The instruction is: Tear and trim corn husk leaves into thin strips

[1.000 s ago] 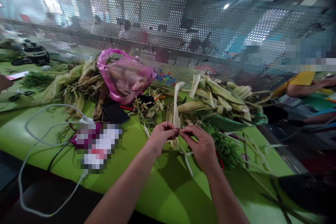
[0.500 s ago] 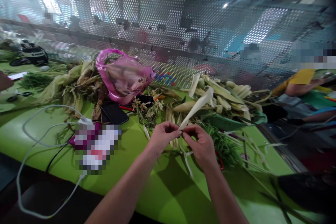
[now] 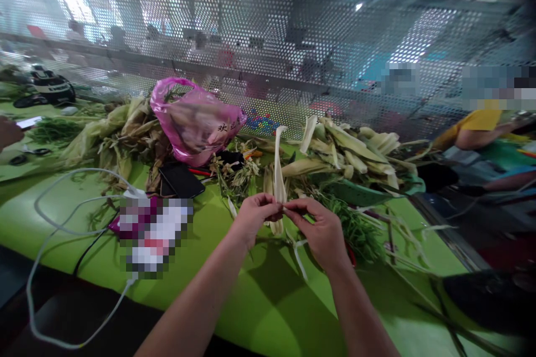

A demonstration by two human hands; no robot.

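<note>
Both my hands meet above the green table (image 3: 268, 301), pinching the lower end of a pale corn husk strip (image 3: 278, 167) that stands nearly upright between them. My left hand (image 3: 256, 216) is closed on the strip from the left, my right hand (image 3: 320, 228) from the right, fingertips touching. A thin pale strip (image 3: 299, 256) hangs below my right hand. More husk pieces (image 3: 270, 184) lie just behind my hands.
A heap of corn husks (image 3: 355, 150) over a green basket (image 3: 360, 194) lies right of centre. A pink plastic bag (image 3: 196, 122), a black phone (image 3: 182, 178), dry husks (image 3: 121, 134) and a white cable (image 3: 62, 201) are on the left. A perforated metal screen (image 3: 268, 50) backs the table. Another person's arm (image 3: 481, 136) is at right.
The husk strip, which leaned right half a second ago, now stands nearly upright again. My hands have stayed in the same place, still pinched together.
</note>
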